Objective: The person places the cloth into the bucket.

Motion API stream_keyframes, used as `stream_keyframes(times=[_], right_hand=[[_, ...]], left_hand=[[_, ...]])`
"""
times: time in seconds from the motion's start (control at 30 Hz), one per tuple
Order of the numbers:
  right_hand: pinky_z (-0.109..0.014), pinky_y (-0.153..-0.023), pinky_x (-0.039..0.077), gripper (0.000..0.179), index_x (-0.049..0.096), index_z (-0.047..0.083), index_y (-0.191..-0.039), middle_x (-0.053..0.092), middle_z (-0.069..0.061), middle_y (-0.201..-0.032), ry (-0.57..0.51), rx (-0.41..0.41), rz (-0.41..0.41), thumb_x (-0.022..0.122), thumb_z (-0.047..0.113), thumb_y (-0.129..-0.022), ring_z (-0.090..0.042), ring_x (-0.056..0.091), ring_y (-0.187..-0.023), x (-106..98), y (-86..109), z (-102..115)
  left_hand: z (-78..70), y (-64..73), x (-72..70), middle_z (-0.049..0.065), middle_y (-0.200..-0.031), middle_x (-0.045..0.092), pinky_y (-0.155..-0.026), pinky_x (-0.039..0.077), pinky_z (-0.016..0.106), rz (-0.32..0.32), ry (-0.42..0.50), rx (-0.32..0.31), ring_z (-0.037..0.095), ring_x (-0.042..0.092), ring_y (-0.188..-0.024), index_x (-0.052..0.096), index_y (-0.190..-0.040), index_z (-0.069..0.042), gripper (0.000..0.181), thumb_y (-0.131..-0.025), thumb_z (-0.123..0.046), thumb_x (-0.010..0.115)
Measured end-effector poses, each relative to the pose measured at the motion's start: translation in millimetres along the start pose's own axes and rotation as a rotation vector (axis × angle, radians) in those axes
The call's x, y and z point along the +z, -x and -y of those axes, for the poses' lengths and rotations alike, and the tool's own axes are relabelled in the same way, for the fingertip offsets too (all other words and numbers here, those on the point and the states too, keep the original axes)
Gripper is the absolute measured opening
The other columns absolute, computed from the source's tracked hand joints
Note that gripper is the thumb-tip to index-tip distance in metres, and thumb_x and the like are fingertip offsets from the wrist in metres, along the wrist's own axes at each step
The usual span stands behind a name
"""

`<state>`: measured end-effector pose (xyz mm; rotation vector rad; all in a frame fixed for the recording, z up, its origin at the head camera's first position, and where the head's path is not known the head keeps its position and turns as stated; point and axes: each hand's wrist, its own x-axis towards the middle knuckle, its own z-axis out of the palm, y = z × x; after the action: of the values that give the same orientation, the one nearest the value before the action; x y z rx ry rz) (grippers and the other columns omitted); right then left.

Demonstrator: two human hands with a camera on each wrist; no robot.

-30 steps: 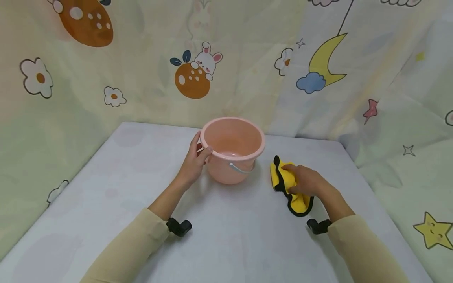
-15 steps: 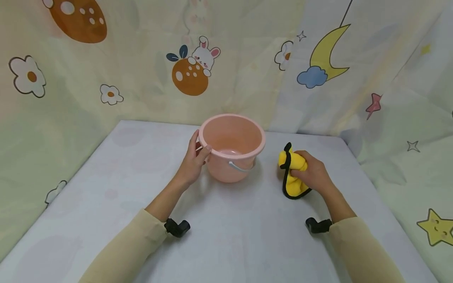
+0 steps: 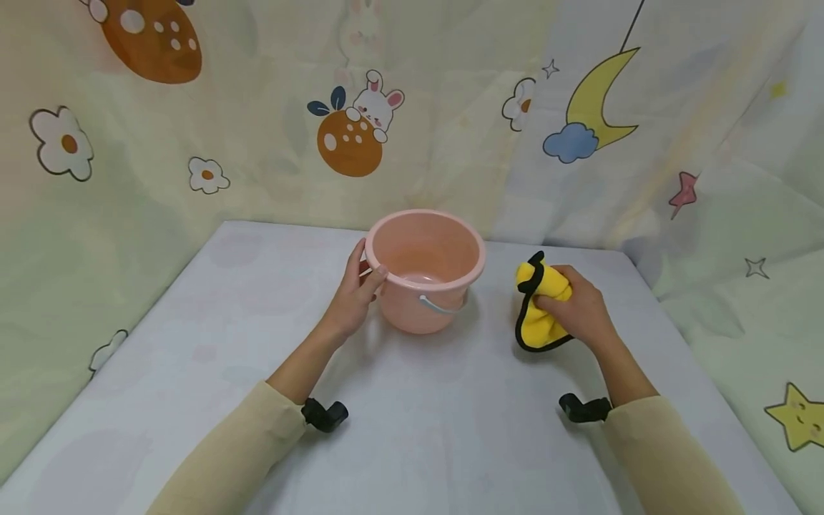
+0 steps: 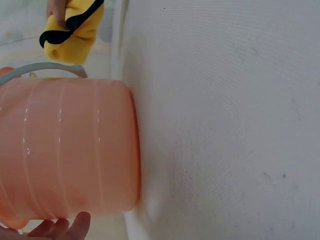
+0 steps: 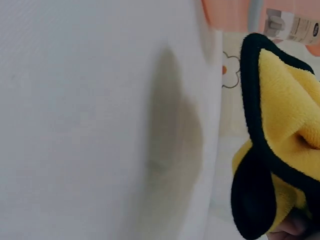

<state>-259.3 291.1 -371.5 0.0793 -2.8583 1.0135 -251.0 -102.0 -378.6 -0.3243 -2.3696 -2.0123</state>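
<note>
A pink bucket (image 3: 421, 307) stands upright toward the back of the table, its pale handle (image 3: 440, 308) hanging down at the front. My left hand (image 3: 352, 300) grips the bucket's left rim, thumb over the edge and fingers against the outer wall. In my right hand (image 3: 579, 304) is a yellow cloth (image 3: 543, 322) with black edging, bunched up and pinched, to the right of the bucket. The right wrist view has the cloth (image 5: 287, 110) raised off the tabletop, its shadow below. From the left wrist, the bucket's ribbed side (image 4: 70, 145) fills the view's left part.
A white-covered table (image 3: 412, 429) spreads in front of and around the bucket. Patterned fabric (image 3: 450, 143) hangs just behind the table and along its sides. A label (image 5: 295, 25) shows on the bucket's side in the right wrist view.
My right hand has gathered up the yellow cloth and lifted it off the table, moving slightly away from me and to the right. My left hand stays on the bucket.
</note>
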Motion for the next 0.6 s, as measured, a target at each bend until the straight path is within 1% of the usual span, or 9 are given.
stream_keyframes(times=[0.1, 0.17, 0.27, 0.47, 0.6], right_hand=[[-0.040, -0.076, 0.048, 0.063, 0.046, 0.005, -0.146, 0.060, -0.022, -0.119, -0.019, 0.001, -0.051, 0.069, 0.032, -0.094, -0.036, 0.056, -0.098, -5, 1.6, 5], [-0.040, -0.075, 0.048, 0.064, 0.046, 0.005, -0.146, 0.059, -0.022, -0.118, -0.037, -0.001, -0.070, 0.069, 0.034, -0.095, -0.036, 0.056, -0.098, -8, 2.0, 8], [-0.038, -0.075, 0.048, 0.065, 0.046, 0.005, -0.147, 0.059, -0.021, -0.118, -0.060, -0.003, -0.081, 0.068, 0.036, -0.095, -0.035, 0.055, -0.097, -11, 2.4, 14], [-0.037, -0.075, 0.048, 0.064, 0.046, 0.007, -0.147, 0.057, -0.020, -0.118, -0.111, -0.007, -0.107, 0.067, 0.037, -0.096, -0.032, 0.054, -0.097, -16, 4.8, 22], [-0.035, -0.075, 0.048, 0.062, 0.047, 0.006, -0.146, 0.057, -0.018, -0.117, -0.136, -0.028, -0.119, 0.067, 0.037, -0.096, -0.030, 0.054, -0.096, -21, 6.0, 27]], left_hand=[[2.4, -1.9, 1.2, 0.014, -0.163, 0.031, -0.110, 0.040, 0.063, 0.001, 0.008, 0.001, 0.033, 0.037, -0.148, 0.004, -0.166, -0.031, 0.076, -0.106, -0.046, 0.049], [3.0, -1.8, 1.7, 0.015, -0.163, 0.031, -0.110, 0.040, 0.064, 0.001, 0.012, 0.006, 0.034, 0.037, -0.148, 0.004, -0.166, -0.030, 0.076, -0.106, -0.045, 0.049], [3.5, -0.8, 1.7, 0.015, -0.163, 0.031, -0.110, 0.039, 0.064, -0.003, 0.015, 0.006, 0.034, 0.037, -0.148, 0.004, -0.166, -0.029, 0.076, -0.107, -0.043, 0.049], [2.9, 0.3, 1.4, 0.015, -0.164, 0.030, -0.111, 0.038, 0.064, -0.003, 0.011, 0.011, 0.034, 0.036, -0.149, 0.003, -0.166, -0.029, 0.076, -0.107, -0.044, 0.048], [3.1, -0.4, 1.5, 0.015, -0.163, 0.030, -0.111, 0.038, 0.065, -0.002, 0.005, 0.014, 0.035, 0.036, -0.149, 0.003, -0.166, -0.028, 0.076, -0.107, -0.043, 0.047]])
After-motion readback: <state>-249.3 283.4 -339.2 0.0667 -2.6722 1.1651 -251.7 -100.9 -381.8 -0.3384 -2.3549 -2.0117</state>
